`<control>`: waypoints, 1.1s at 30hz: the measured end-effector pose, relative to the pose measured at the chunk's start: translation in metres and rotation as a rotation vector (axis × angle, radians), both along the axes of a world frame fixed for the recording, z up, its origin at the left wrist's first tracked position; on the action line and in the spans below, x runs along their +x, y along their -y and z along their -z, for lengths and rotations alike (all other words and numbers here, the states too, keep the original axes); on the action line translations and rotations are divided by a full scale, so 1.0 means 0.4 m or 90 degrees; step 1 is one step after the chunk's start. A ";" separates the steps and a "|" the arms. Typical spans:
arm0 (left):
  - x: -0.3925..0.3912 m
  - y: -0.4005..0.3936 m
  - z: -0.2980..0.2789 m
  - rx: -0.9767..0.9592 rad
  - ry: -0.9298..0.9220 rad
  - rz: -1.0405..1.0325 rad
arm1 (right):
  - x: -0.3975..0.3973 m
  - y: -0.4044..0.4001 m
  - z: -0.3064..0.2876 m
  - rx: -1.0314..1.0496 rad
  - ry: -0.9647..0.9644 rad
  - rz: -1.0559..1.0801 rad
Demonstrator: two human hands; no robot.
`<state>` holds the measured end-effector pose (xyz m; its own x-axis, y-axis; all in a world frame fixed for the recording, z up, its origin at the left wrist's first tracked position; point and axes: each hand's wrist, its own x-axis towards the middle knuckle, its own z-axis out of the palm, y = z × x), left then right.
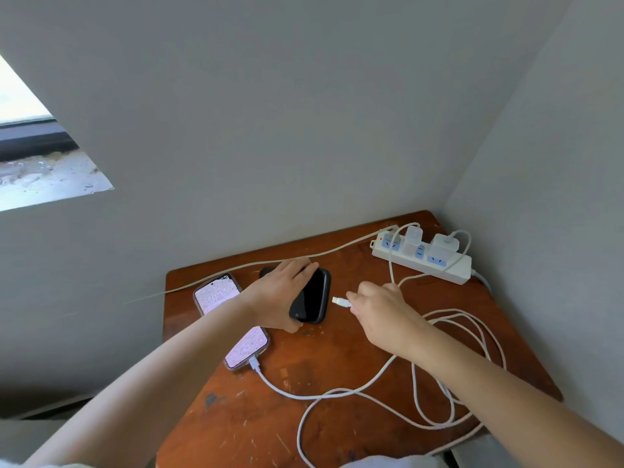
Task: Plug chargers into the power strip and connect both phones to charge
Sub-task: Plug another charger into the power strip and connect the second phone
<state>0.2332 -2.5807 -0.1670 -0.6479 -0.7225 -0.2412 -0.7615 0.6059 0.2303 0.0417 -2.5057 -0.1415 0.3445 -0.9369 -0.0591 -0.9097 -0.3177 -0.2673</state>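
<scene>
A black phone lies on the brown table, and my left hand grips it from its left side. My right hand pinches the white cable connector, which points at the black phone's near end from a short gap away. A lit phone in a clear case lies to the left under my left forearm, with a white cable plugged into its near end. At the back right lies a white power strip with two white chargers plugged in.
Loose white cable loops cover the table's right and front parts. The strip's own cord runs left along the back wall. Walls close the table in at the back and right. A window sill is at far left.
</scene>
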 end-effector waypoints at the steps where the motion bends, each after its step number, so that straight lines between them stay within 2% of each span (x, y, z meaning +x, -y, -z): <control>1: 0.002 -0.002 -0.002 0.000 -0.003 -0.003 | 0.000 -0.003 0.004 -0.001 0.001 0.005; 8: -0.006 -0.014 -0.006 0.004 0.018 0.021 | 0.011 -0.011 0.026 -0.067 -0.010 -0.008; 15: -0.022 -0.018 -0.003 -0.001 0.021 0.040 | 0.010 -0.023 0.020 -0.075 0.000 -0.004; 19: -0.025 -0.023 0.005 -0.012 0.018 0.045 | 0.026 -0.032 -0.002 -0.094 -0.012 0.032; 24: -0.025 -0.025 0.014 -0.043 0.014 0.054 | 0.030 -0.043 -0.009 -0.200 0.014 0.097; 33: -0.030 -0.031 0.026 -0.055 0.019 0.044 | 0.039 -0.046 -0.004 -0.223 0.015 0.132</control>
